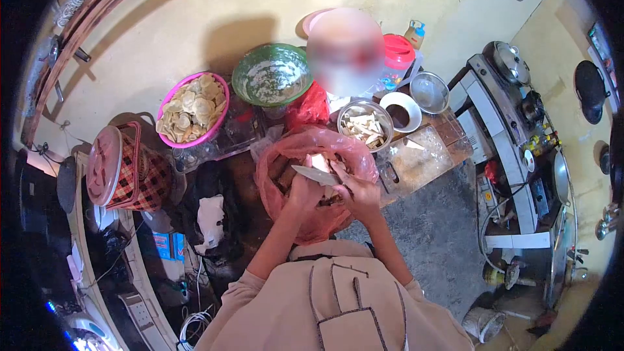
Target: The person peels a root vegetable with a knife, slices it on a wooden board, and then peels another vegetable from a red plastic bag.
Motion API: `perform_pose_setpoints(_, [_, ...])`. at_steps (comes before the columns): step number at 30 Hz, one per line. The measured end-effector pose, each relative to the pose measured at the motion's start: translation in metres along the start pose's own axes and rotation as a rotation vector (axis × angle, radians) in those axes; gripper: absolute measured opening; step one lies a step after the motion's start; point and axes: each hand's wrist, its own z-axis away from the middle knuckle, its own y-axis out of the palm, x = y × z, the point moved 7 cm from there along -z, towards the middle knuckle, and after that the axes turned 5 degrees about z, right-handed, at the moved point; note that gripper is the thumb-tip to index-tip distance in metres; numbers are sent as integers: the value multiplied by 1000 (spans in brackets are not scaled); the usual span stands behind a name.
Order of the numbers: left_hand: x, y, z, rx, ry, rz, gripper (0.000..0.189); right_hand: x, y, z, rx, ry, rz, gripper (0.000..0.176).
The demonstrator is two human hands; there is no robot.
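My right hand (359, 196) is closed round the handle of a knife (314, 175), its broad blade pointing left. Held in my left hand (304, 192) is a white, peeled piece of root (318, 160), like cassava, just beyond the blade. Both hands are over a red plastic bag (273, 149), spread wide, with brown-skinned pieces (281, 172) inside. The blade and fingers partly cover what lies in the bag. Past it stands a bowl of cut white pieces (364, 126).
A wooden board (422, 153) with a white scrap lies to the right, near a white bowl of dark liquid (399, 114) and a sieve (429, 93). Behind are a green basin (273, 75) and a pink basket of flat pale crackers (193, 109). A stove (504, 110) stands far right.
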Motion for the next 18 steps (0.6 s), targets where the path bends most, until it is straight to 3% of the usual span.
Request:
perform_pose_setpoints(3, [1,0,3,-112,47,47,39,4,0,0,-27,46,25,45])
perform_pose_setpoints(9, [-4,12,9,133,137,143,39,8,-5,1,-136,-22,-44,45])
perform_pose_setpoints(11, [-22,9,14,-89,323,-450,38,-3,-12,3,-72,44,-51,45])
perform_pose_setpoints(13, [-29,-3,15,-138,381,-450,37,-10,-21,7,-33,83,-3,47])
perform_pose_setpoints(15, [-25,-24,7,-2,295,143,35,-10,-24,10,6,112,14,46])
perform_pose_setpoints(18, [-24,-16,13,-6,333,57,30,-10,-19,14,-22,131,-30,44])
